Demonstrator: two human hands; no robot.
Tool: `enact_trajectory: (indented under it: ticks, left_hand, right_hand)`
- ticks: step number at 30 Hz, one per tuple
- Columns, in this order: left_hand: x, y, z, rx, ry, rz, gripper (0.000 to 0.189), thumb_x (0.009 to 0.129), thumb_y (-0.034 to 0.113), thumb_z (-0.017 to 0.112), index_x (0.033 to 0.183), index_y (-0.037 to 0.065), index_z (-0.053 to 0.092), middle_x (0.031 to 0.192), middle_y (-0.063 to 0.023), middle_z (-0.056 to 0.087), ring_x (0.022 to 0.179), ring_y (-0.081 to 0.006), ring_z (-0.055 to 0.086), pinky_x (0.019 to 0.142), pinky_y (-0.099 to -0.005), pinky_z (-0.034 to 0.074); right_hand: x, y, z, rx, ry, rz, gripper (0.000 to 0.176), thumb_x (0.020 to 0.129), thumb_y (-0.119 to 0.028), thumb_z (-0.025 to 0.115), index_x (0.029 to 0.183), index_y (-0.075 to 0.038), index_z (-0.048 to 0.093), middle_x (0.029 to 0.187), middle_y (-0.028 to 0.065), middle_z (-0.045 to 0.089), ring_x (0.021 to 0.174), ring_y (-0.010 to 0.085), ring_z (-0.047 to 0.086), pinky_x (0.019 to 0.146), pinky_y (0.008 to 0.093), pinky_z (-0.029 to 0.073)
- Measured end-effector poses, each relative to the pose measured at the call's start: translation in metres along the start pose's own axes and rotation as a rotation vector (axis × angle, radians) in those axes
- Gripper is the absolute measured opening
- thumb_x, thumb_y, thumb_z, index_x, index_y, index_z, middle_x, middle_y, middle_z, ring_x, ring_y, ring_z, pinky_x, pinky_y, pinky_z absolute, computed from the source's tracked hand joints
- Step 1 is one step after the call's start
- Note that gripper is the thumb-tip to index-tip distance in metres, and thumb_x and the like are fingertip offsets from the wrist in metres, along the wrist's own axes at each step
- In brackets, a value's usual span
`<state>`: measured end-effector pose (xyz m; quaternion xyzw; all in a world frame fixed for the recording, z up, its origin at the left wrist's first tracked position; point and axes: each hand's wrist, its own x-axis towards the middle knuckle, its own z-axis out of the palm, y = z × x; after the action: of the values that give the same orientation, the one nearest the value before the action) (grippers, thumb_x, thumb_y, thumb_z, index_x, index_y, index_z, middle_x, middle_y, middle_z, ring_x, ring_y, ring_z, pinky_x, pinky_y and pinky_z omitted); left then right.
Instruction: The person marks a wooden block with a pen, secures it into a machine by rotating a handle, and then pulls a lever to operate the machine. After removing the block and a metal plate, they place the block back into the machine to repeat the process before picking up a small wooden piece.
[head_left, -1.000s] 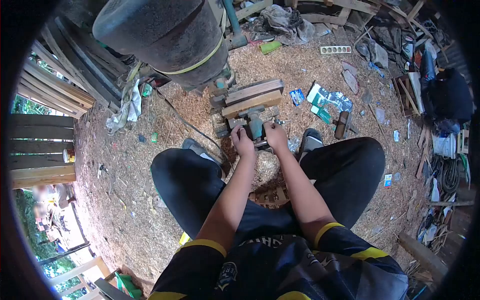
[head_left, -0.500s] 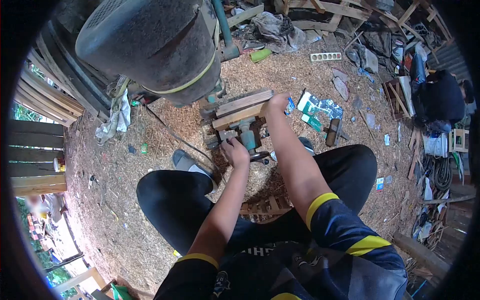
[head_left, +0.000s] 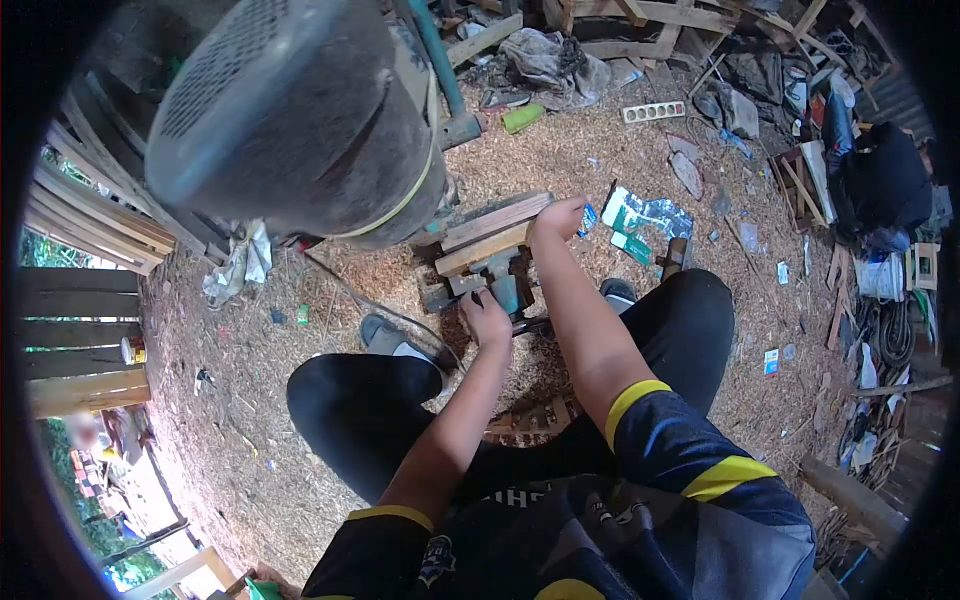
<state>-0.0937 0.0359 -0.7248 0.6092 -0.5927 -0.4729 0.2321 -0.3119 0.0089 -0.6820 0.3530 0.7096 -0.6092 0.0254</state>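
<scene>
Two short wooden blocks lie side by side in front of me, a far block (head_left: 497, 220) and a near block (head_left: 484, 249). They rest against a worn metal vise (head_left: 507, 290) with greenish paint. My right hand (head_left: 560, 217) is closed around the right end of the blocks, its fingertips partly hidden. My left hand (head_left: 487, 318) is at the near side of the vise, fingers bent against a small greyish block (head_left: 466, 284). Whether it grips that block is hard to see. A dark handle (head_left: 530, 325) sticks out beside my left wrist.
A large dusty machine housing (head_left: 300, 120) looms at the upper left. A cable (head_left: 375, 300) runs over the shavings-covered ground (head_left: 270, 400). A power strip (head_left: 653, 112), a green-and-white packet (head_left: 645, 222) and scrap wood (head_left: 650, 15) lie beyond. Someone in dark clothing (head_left: 880, 180) is at the right.
The view has shifted slightly, and the machine housing looms larger. My left hand has moved a little nearer the vise body. My right hand stays at the end of the blocks.
</scene>
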Motion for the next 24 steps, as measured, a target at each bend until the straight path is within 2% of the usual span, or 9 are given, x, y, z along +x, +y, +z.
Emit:
enact_trajectory:
  ticks: [5, 6, 9, 12, 14, 17, 20, 23, 24]
  left_hand:
    - [-0.004, 0.012, -0.003, 0.035, 0.001, -0.043, 0.045, 0.105, 0.034, 0.055, 0.139, 0.004, 0.06, 0.136, -0.0275, 0.065, 0.127, -0.0461, 0.06, 0.109, -0.0522, 0.045]
    - [-0.005, 0.016, -0.005, -0.01, -0.026, -0.128, 0.04, 0.107, 0.025, 0.055, 0.141, 0.006, 0.06, 0.138, -0.0243, 0.065, 0.128, -0.0417, 0.061, 0.11, -0.0463, 0.046]
    - [-0.01, 0.027, -0.012, 0.012, -0.021, -0.113, 0.036, 0.106, 0.021, 0.055, 0.139, 0.007, 0.061, 0.136, -0.0227, 0.067, 0.126, -0.0404, 0.063, 0.107, -0.0465, 0.048]
    - [-0.008, 0.019, -0.003, -0.017, 0.021, -0.091, 0.04, 0.103, 0.019, 0.058, 0.143, 0.016, 0.059, 0.133, -0.0219, 0.069, 0.121, -0.0426, 0.067, 0.104, -0.0505, 0.05]
    - [-0.008, 0.021, -0.004, 0.005, 0.007, -0.112, 0.04, 0.102, 0.017, 0.058, 0.142, 0.015, 0.06, 0.134, -0.0218, 0.069, 0.121, -0.0426, 0.067, 0.105, -0.0506, 0.05]
    - [-0.003, 0.005, 0.003, 0.027, 0.035, -0.031, 0.039, 0.1, 0.013, 0.057, 0.139, 0.011, 0.06, 0.137, -0.0214, 0.067, 0.125, -0.0419, 0.064, 0.107, -0.0502, 0.049]
    - [-0.001, 0.005, 0.003, 0.031, 0.036, -0.009, 0.038, 0.098, 0.012, 0.057, 0.136, 0.009, 0.062, 0.137, -0.0212, 0.065, 0.128, -0.0414, 0.062, 0.109, -0.05, 0.048]
    - [-0.005, 0.008, -0.002, -0.008, 0.019, 0.019, 0.038, 0.099, 0.01, 0.057, 0.137, 0.007, 0.061, 0.14, -0.0206, 0.064, 0.129, -0.0397, 0.062, 0.111, -0.0493, 0.047]
    - [-0.007, 0.007, -0.002, -0.07, 0.03, 0.055, 0.037, 0.1, 0.009, 0.057, 0.137, 0.007, 0.061, 0.142, -0.0208, 0.064, 0.131, -0.0391, 0.061, 0.112, -0.0486, 0.046]
  right_hand:
    - [-0.007, -0.005, -0.007, -0.001, -0.078, 0.006, 0.082, 0.113, -0.059, 0.021, 0.142, 0.008, 0.06, 0.142, 0.0369, 0.06, 0.133, 0.0551, 0.054, 0.115, 0.0551, 0.041]
    - [-0.005, -0.006, -0.01, -0.036, -0.116, 0.061, 0.082, 0.113, -0.058, 0.021, 0.142, 0.008, 0.059, 0.144, 0.0354, 0.059, 0.134, 0.0536, 0.054, 0.116, 0.0544, 0.041]
    - [-0.001, 0.004, -0.035, -0.266, -0.292, 0.019, 0.083, 0.112, -0.06, 0.019, 0.144, 0.007, 0.058, 0.146, 0.034, 0.059, 0.137, 0.0527, 0.053, 0.118, 0.0545, 0.039]
    - [0.03, 0.076, -0.059, -0.476, -0.476, -0.441, 0.085, 0.112, -0.061, 0.02, 0.149, 0.008, 0.053, 0.146, 0.0357, 0.058, 0.141, 0.0539, 0.049, 0.124, 0.0559, 0.031]
    - [0.03, 0.107, -0.086, -0.713, -0.59, -0.431, 0.085, 0.11, -0.066, 0.02, 0.152, -0.002, 0.056, 0.152, 0.0353, 0.053, 0.145, 0.0531, 0.045, 0.124, 0.0539, 0.032]
    - [0.018, 0.138, -0.116, -0.538, -0.711, -0.115, 0.083, 0.11, -0.068, 0.028, 0.16, -0.005, 0.046, 0.162, 0.0309, 0.045, 0.152, 0.0464, 0.04, 0.127, 0.0488, 0.028]
    - [0.015, 0.133, -0.125, -0.197, -0.886, 0.122, 0.088, 0.107, -0.071, 0.039, 0.173, -0.018, 0.016, 0.175, 0.0151, 0.026, 0.16, 0.0334, 0.027, 0.123, 0.0518, 0.034]
    - [-0.025, 0.099, -0.139, -0.057, -0.824, 0.265, 0.105, 0.101, -0.079, 0.045, 0.174, -0.019, -0.004, 0.177, 0.0191, 0.015, 0.157, 0.0439, 0.029, 0.118, 0.0629, 0.038]
    - [-0.023, 0.098, -0.141, -0.069, -0.86, 0.314, 0.113, 0.098, -0.082, 0.049, 0.172, -0.024, -0.014, 0.178, 0.0197, 0.009, 0.157, 0.0472, 0.026, 0.112, 0.0702, 0.041]
